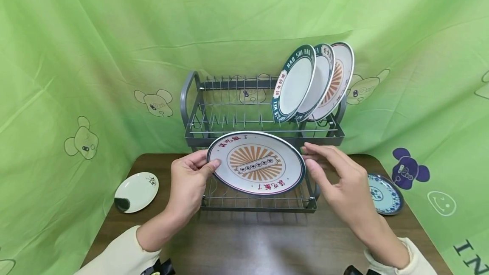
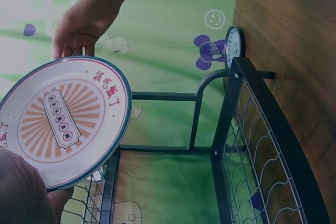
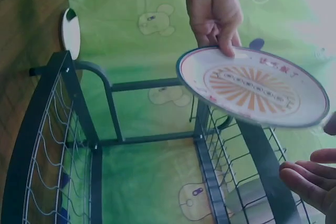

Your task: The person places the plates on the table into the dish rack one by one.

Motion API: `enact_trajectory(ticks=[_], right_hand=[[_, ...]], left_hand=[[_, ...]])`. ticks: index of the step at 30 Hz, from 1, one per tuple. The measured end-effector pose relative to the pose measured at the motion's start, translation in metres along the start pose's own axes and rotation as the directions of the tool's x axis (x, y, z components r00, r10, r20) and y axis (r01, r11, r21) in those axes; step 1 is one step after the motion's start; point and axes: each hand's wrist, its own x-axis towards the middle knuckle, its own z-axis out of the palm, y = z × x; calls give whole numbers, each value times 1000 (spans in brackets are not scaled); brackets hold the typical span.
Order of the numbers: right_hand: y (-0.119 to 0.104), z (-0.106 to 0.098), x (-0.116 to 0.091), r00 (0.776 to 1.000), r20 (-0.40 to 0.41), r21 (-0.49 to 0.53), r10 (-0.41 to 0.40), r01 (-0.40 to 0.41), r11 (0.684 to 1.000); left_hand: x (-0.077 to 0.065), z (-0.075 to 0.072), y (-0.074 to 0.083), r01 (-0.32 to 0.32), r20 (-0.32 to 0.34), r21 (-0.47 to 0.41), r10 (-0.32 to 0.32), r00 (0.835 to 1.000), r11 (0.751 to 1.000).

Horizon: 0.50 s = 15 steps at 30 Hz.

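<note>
My left hand (image 1: 191, 177) pinches the left rim of a white plate (image 1: 256, 162) with a dark rim, an orange ray pattern and red characters, thumb on top and fingers beneath. The plate hangs tilted in front of the dish rack (image 1: 263, 141). By the plate's right rim is my right hand (image 1: 341, 181), its fingers extended and spread from the thumb. Its thumb (image 3: 331, 124) is close to the rim; whether it touches is unclear. In the rack's upper tier, at the right, stand a green-rimmed plate (image 1: 296, 84), a similar plate (image 1: 322, 65) and a ray-patterned plate (image 1: 345, 69).
On the wooden table (image 1: 244, 241), a white plate with a dark green patch (image 1: 139, 192) lies left of the rack. A blue patterned plate (image 1: 386, 194) lies at the right, partly behind my right hand. Green printed cloth (image 1: 229, 20) hangs behind and at both sides.
</note>
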Motion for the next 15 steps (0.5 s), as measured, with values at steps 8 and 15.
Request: enact_trajectory(ticks=[8, 15], right_hand=[[-9, 6, -3, 998, 58, 102, 32, -38, 994], [-5, 15, -1, 989, -67, 10, -128, 129, 992]], left_hand=[[0, 1, 0, -2, -3, -13, 2, 1000, 1000], [-2, 5, -1, 14, 28, -7, -14, 1000, 1000]])
